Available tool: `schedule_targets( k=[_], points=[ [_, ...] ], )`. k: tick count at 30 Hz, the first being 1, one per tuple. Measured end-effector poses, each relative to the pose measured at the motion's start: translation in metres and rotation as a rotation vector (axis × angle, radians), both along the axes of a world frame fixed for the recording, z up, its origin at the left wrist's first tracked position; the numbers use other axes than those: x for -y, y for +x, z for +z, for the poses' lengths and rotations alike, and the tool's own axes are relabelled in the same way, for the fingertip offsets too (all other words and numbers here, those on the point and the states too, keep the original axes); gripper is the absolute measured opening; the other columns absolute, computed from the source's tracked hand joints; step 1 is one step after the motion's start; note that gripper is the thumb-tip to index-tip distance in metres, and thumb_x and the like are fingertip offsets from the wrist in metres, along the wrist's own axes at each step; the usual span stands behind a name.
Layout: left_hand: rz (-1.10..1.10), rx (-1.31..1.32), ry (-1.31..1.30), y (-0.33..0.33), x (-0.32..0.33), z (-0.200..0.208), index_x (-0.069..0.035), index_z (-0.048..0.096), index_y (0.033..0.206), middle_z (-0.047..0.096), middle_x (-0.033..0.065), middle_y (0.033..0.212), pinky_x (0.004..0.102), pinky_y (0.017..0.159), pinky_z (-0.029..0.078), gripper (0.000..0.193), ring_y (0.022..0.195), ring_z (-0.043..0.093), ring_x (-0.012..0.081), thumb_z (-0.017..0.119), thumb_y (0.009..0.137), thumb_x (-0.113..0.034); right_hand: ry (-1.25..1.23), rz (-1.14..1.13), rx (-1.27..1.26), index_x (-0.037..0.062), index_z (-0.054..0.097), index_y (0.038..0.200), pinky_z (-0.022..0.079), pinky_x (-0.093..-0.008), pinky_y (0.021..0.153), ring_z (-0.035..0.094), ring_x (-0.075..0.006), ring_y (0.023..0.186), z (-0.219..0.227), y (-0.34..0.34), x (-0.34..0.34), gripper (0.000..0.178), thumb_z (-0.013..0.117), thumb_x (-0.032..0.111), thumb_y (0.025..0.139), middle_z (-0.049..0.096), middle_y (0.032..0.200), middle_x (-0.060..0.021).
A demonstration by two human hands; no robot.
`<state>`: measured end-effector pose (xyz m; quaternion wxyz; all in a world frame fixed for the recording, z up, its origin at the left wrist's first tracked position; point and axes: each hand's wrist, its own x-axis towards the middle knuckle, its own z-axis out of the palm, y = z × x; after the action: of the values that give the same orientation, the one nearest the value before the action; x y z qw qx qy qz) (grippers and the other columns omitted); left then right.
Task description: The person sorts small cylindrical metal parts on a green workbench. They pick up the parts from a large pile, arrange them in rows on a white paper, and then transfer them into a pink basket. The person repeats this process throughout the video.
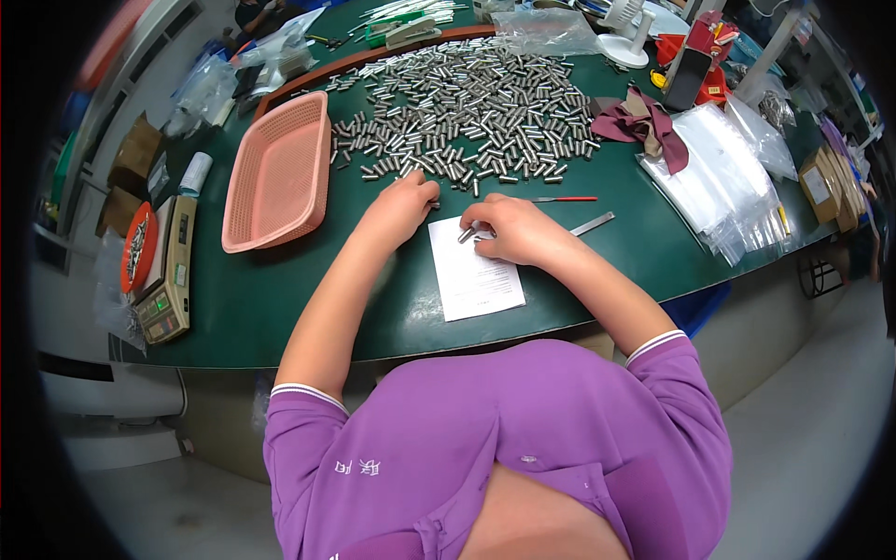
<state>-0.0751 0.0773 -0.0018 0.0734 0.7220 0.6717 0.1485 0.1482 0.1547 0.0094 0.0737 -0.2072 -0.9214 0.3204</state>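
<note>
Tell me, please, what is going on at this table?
A person in a purple shirt is handling small metal cylinders spread in a large pile on a green table. The right hand holds at least one over a white sheet; the left hand is at the pile's near edge, its grip hard to make out. A pink basket stands left of the pile.

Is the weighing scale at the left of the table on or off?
On: the weighing scale has a display glowing green at its near end.
</note>
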Motion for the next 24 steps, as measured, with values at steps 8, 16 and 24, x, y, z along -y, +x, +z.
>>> schedule_targets(
  k=[8, 16, 24],
  points=[
    [-0.055, 0.207, 0.052, 0.021, 0.027, 0.011, -0.004, 0.063, 0.098, 0.059, 0.0113, 0.096, 0.037, 0.076, 0.053, 0.021, 0.086, 0.064, 0.0295, 0.066, 0.077, 0.0, -0.028, -0.052, -0.047, 0.0103, 0.067, 0.11, 0.049, -0.042, 0.089, 0.061, -0.0331, 0.101, -0.003, 0.008, 0.003, 0.041, 0.075, 0.009, 0.07, 0.061, 0.102, -0.0147],
    [-0.091, 0.262, 0.138, 0.039, 0.053, -0.003, -0.006, 0.065, 0.1, 0.061, 0.0096, 0.108, 0.039, 0.089, 0.05, 0.026, 0.105, 0.058, 0.03, 0.067, 0.076, 0.005, 0.038, -0.047, -0.053, 0.009, 0.067, 0.113, 0.049, -0.0401, 0.091, 0.062, -0.0297, 0.102, 0.001, 0.009, 0.007, 0.041, 0.075, 0.011, 0.073, 0.061, 0.104, -0.0114],
    [0.155, 0.285, 0.189, 0.061, 0.067, -0.006, -0.005, 0.062, 0.108, 0.061, 0.0111, 0.109, 0.0391, 0.092, 0.047, 0.034, 0.106, 0.057, 0.0311, 0.071, 0.076, -0.003, 0.139, -0.026, -0.105, 0.01, 0.068, 0.106, 0.048, -0.0414, 0.093, 0.058, -0.0307, 0.106, -0.013, 0.0, 0.013, 0.031, 0.07, 0.009, 0.075, 0.062, 0.105, -0.0098]
  ],
)
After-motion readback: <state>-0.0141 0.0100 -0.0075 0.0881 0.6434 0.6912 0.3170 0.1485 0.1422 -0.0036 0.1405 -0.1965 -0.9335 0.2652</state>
